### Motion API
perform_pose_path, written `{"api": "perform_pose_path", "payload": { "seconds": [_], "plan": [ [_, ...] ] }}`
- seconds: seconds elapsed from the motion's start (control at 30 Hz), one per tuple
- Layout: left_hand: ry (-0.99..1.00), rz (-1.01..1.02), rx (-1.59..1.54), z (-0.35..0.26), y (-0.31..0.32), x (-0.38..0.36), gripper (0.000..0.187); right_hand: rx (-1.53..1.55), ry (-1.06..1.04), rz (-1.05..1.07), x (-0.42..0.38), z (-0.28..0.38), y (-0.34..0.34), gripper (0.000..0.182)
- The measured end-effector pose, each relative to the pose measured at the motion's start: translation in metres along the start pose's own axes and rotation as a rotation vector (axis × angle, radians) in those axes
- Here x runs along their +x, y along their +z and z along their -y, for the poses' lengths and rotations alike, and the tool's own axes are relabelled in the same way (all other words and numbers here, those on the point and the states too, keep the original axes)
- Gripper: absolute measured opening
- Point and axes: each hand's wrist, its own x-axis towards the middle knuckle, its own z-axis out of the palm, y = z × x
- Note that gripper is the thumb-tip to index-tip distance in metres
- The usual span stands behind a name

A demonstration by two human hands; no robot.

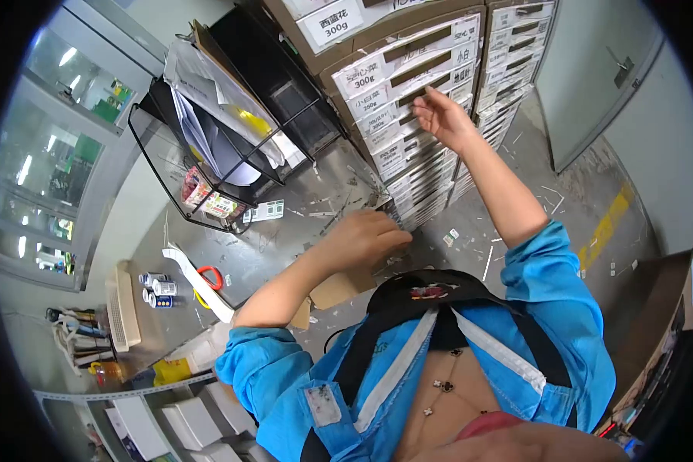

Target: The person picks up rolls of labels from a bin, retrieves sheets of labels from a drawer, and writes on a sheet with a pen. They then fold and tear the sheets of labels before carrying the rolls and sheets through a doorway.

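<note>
My right hand is raised at the slotted white front of a labelled drawer stack. Its fingers are loosely bent and apart, with nothing visible between them, and their tips overlap a dark slot. Lower and to the left, my left hand hovers near the edge of a grey metal table, back of the hand up. Its fingers bend down and their undersides are hidden, so I cannot tell what, if anything, they hold. Brown cardboard shows just below this hand.
A black wire rack with papers stands on the table. Nearby are red-handled scissors, small white bottles, a beige basket and a printed card. A second drawer stack stands near a door. Paper scraps litter the floor.
</note>
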Motion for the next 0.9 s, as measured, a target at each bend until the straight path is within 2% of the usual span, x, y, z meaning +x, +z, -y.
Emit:
{"api": "perform_pose_path", "payload": {
  "seconds": [0.07,0.1,0.13,0.17,0.2,0.23,0.27,0.3,0.33,0.4,0.43,0.47,0.5,0.53,0.57,0.63,0.7,0.83,0.9],
  "plan": [
    [-0.023,-0.053,0.010,0.004,-0.006,0.015,0.023,-0.095,-0.075,0.045,-0.012,-0.006,0.000,0.014],
    [-0.107,-0.180,0.041,0.004,-0.016,0.023,0.021,0.004,-0.080,0.184,-0.020,-0.011,-0.020,0.014],
    [-0.193,-0.317,0.074,0.006,-0.025,0.031,0.019,-0.035,-0.103,0.125,-0.044,-0.010,-0.020,0.013],
    [-0.292,-0.362,0.079,0.007,-0.032,0.035,0.021,-0.046,-0.113,0.117,-0.071,-0.007,-0.018,0.012],
    [-0.306,-0.374,0.080,0.010,-0.035,0.040,0.021,-0.073,-0.128,0.112,-0.096,-0.007,-0.025,0.017],
    [-0.361,-0.436,0.100,0.013,-0.036,0.047,0.020,-0.088,-0.109,0.086,-0.118,-0.009,-0.038,0.030],
    [-0.417,-0.494,0.123,0.017,-0.033,0.056,0.019,-0.051,-0.123,0.155,-0.136,-0.010,-0.052,0.036],
    [-0.451,-0.396,0.090,0.019,-0.026,0.066,0.024,-0.004,-0.134,0.214,-0.150,-0.011,-0.064,0.042],
    [-0.472,-0.388,0.081,0.017,-0.019,0.080,0.024,0.004,-0.112,0.206,-0.161,-0.005,-0.069,0.042],
    [-0.385,-0.174,0.039,0.015,-0.005,0.116,0.036,-0.275,0.068,0.289,-0.177,0.017,-0.071,0.041],
    [-0.394,-0.169,0.036,0.018,0.004,0.131,0.036,-0.313,0.133,0.388,-0.179,0.032,-0.069,0.042],
    [-0.364,-0.088,0.079,0.022,0.012,0.145,0.040,-0.308,0.138,0.388,-0.178,0.042,-0.071,0.042],
    [-0.333,-0.006,0.120,0.025,0.021,0.159,0.045,-0.487,0.169,0.413,-0.177,0.050,-0.075,0.041],
    [-0.338,-0.001,0.113,0.028,0.029,0.174,0.045,-0.668,0.203,0.435,-0.177,0.059,-0.078,0.040],
    [-0.329,0.003,0.172,0.030,0.036,0.189,0.045,-0.664,0.213,0.433,-0.178,0.070,-0.077,0.040],
    [-0.327,0.004,0.232,0.038,0.045,0.210,0.044,-0.857,0.128,0.530,-0.175,0.094,-0.074,0.036],
    [-0.445,0.024,0.287,0.044,0.054,0.220,0.040,-0.855,0.116,0.527,-0.174,0.107,-0.076,0.033],
    [-0.469,0.104,0.321,0.036,0.056,0.213,0.031,-0.819,0.093,0.469,-0.169,0.129,-0.085,0.029],
    [-0.423,0.005,0.319,0.033,0.059,0.208,0.020,-0.800,0.079,0.462,-0.167,0.136,-0.088,0.029]
  ]
}}
